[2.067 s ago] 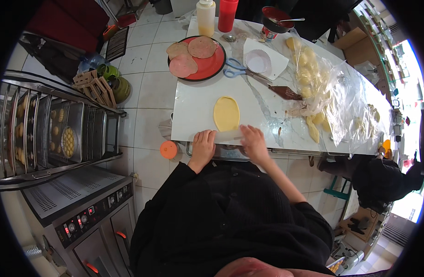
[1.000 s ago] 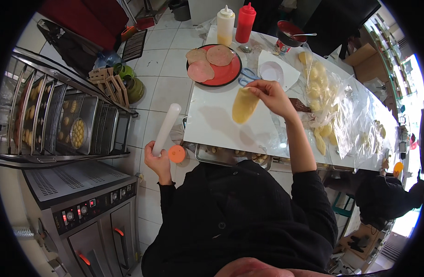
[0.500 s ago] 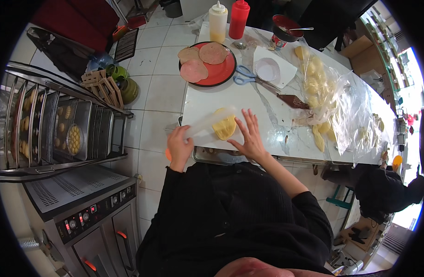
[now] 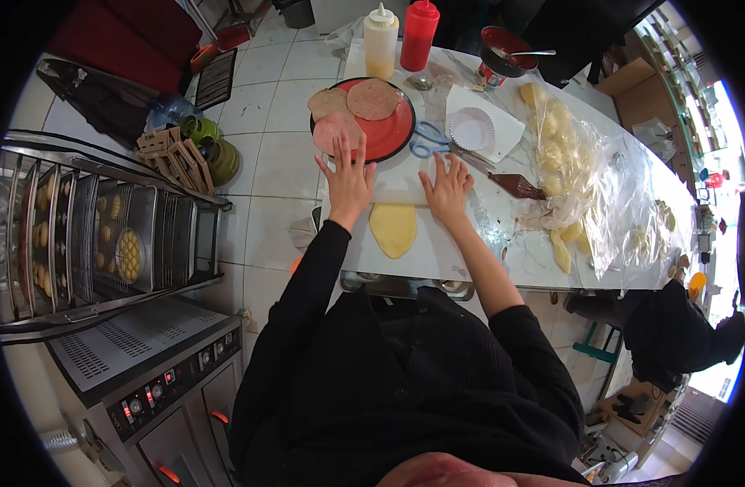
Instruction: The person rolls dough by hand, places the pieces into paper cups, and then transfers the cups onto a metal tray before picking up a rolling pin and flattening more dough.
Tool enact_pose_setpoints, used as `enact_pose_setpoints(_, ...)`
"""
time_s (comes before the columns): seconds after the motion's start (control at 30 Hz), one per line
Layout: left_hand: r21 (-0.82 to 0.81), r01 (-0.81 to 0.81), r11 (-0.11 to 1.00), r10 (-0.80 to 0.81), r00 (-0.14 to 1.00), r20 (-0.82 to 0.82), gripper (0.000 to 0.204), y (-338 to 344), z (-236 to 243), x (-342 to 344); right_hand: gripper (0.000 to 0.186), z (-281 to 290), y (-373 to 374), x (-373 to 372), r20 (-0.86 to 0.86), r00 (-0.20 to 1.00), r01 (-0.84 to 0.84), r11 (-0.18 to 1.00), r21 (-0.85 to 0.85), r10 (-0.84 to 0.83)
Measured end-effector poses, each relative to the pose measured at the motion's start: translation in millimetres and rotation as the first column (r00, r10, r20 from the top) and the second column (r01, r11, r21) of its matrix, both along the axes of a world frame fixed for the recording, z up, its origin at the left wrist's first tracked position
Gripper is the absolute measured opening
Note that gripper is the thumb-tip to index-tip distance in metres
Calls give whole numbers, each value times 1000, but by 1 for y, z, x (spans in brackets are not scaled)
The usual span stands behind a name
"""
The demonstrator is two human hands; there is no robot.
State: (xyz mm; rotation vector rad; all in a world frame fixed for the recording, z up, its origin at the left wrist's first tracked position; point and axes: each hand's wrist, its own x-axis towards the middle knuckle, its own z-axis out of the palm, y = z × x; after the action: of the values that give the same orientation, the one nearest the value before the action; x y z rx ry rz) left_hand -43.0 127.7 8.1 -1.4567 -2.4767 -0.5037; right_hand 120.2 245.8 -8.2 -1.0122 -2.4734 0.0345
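A flattened oval of yellow dough [image 4: 393, 231] lies on the white marble table in front of me. Across its far edge runs a pale rolling pin [image 4: 398, 196], hard to tell from the tabletop. My left hand [image 4: 349, 185] rests flat over the pin's left end, fingers spread, their tips close to the plate's near rim. Over its right end lies my right hand [image 4: 448, 191], palm down with fingers apart, just short of the blue-handled scissors [image 4: 431, 140]. Neither hand wraps around the pin.
A black-rimmed red plate [image 4: 393, 134] carries three round meat slices. Beyond stand a clear squeeze bottle [image 4: 380, 45] and a red one [image 4: 420, 36]. Paper cups [image 4: 471, 128], a brown piping bag [image 4: 517, 186] and plastic-covered dough balls [image 4: 555, 134] lie rightward. An oven [image 4: 145, 357] stands left.
Both hands have moved forward, and the rolling pin has gone from slanted to straight across. The dough now lies uncovered on the near side, looking longer and flatter.
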Motion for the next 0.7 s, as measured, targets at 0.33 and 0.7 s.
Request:
enact_pose_setpoints(0.33, 124, 89, 988, -104, 988, 117, 8, -19, -25, 12, 30, 2, 5, -3, -73, 983, -181, 932, -314, 167)
enact_pose_setpoints(0.7, 70, 44, 997, -60, 965, 257, 8, -38, -9, 27, 18, 18, -40, 21, 31, 997, -60, 931, -361, 76)
